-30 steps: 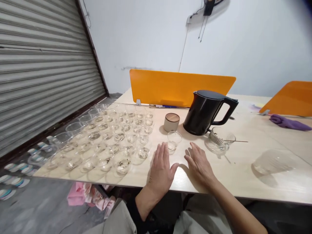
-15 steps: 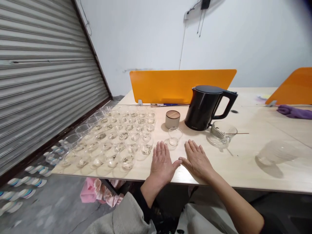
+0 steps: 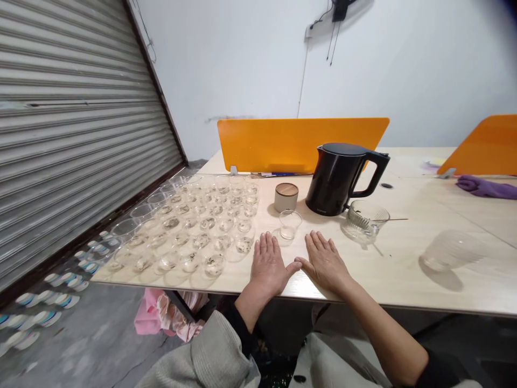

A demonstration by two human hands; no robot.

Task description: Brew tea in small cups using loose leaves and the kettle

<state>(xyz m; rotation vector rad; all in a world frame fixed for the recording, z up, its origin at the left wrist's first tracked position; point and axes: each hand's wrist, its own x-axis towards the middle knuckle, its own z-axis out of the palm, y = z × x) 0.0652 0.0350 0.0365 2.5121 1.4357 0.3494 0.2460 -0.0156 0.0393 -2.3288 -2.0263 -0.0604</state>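
- on the pale worktop [image 3: 388, 283], resting the left hand [image 3: 269, 267] palm down near the front edge, holding nothing.
- just beside it, resting the right hand [image 3: 326, 265] likewise, angling it inward, also holding nothing.
- showing the grip of each hand spread flat: pointing the fingers away from the body, turning both thumbs inward, meeting or nearly meeting at the tips; not being able to tell about contact there.
- beyond the fingertips, between the two hands, seeing one clear cup [image 3: 288, 233], upright and apart from both.
- behind that cup, seeing a lidded canister [image 3: 286, 201]; to its right, a black kettle [image 3: 333, 183].
- close by the kettle, seeing a ribbed glass vessel [image 3: 357, 218] and a thin stick [image 3: 398, 220] across it.
- left of the hands, seeing rows of filled cups [image 3: 213, 265], with dark bits near the bottoms; not being able to tell about any liquid.
- seeming, by judgement, to be pausing between handlings, gripping and moving nothing.
- for any handling of the clear cup, probably needing to be lifting a palm, reaching forward and curling fingers lightly round the thin wall.
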